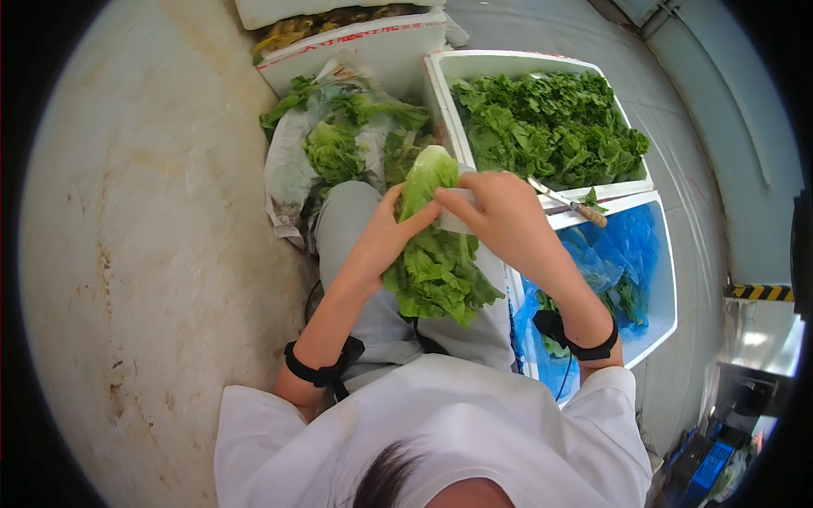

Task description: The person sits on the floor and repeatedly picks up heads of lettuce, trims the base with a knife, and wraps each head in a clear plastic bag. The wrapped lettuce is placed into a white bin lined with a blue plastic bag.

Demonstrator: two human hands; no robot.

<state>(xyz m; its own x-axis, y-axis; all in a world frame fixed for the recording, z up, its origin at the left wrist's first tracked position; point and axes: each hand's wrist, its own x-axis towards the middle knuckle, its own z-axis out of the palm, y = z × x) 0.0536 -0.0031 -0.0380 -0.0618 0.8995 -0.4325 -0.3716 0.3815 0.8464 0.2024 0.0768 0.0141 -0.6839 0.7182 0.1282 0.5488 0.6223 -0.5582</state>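
A head of leafy green lettuce is held above my lap, its pale cut base pointing away from me and its leaves hanging toward me. My left hand grips it from the left, thumb across the stalk. On the other side, my right hand pinches a strip of thin whitish material against the lettuce, partly hidden by the fingers; I cannot tell whether it is paper or plastic. To the right of that hand, a knife with a wooden handle lies across the adjoining rims of two foam boxes.
One white foam box is packed with lettuce. A nearer foam box holds a blue plastic bag and some greens. Loose leaves lie on crumpled paper ahead. A stained wall runs along my left.
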